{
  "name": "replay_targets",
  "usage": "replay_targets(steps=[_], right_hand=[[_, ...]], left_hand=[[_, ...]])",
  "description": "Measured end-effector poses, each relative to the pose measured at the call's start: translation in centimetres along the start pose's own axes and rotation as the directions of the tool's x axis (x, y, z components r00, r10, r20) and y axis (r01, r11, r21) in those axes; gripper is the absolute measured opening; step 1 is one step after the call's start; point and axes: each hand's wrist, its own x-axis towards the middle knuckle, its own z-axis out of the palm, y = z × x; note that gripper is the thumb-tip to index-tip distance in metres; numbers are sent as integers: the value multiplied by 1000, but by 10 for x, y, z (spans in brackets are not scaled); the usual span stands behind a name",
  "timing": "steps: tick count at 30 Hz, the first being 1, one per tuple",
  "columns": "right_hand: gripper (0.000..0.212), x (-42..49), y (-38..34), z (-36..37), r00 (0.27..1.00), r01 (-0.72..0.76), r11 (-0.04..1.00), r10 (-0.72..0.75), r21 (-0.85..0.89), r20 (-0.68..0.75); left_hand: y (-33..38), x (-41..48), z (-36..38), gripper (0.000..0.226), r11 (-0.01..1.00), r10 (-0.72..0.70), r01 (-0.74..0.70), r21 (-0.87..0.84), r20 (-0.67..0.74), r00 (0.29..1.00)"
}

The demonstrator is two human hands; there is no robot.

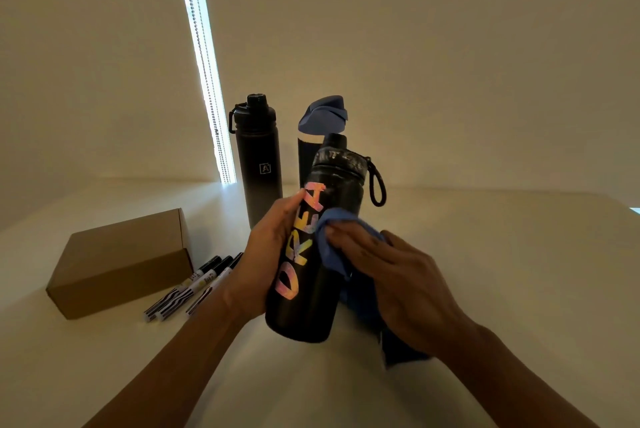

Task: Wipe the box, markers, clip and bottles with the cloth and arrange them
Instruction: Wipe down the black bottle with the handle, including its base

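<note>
Two hands work on a black lettered bottle (311, 289) raised at a tilt above the pale table (485, 237). The left hand (266, 254) grips its side, while the right hand (398, 282) presses a blue cloth (334, 254) against it with flat fingers. Behind stand a black bottle (258, 168) and a blue-lidded bottle (322, 116). At left, what appear to be three markers (194, 289) lie beside a cardboard box (117, 265).

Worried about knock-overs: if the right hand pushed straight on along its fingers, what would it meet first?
The right hand points left, its fingers on the cloth against the lettered bottle, so that bottle comes first; beyond it, probably the left hand gripping it.
</note>
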Motion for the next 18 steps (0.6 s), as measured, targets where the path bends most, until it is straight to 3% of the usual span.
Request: replay_targets(steps=[3,7,12,16,18], right_hand=[[66,2,9,-5,992,-77,997,77,-1,-104],[58,4,18,-7,968,-127,984,151,127,-201],[51,2,-5,-6,999,-36,999,36,3,-38],[117,-5,-15,10,976,63,994,-42,-93,214],[129,-6,-17,14,953,122,985,-82,-121,293]], left_hand=[[-3,0,4,38,1000,-25,25,0,56,998],[-3,1,4,44,998,-61,63,-8,127,990],[-3,1,-1,37,996,-2,5,-92,32,1000],[4,5,-8,49,987,52,-65,-147,-88,995],[6,6,-9,54,982,54,-74,-176,-112,992]])
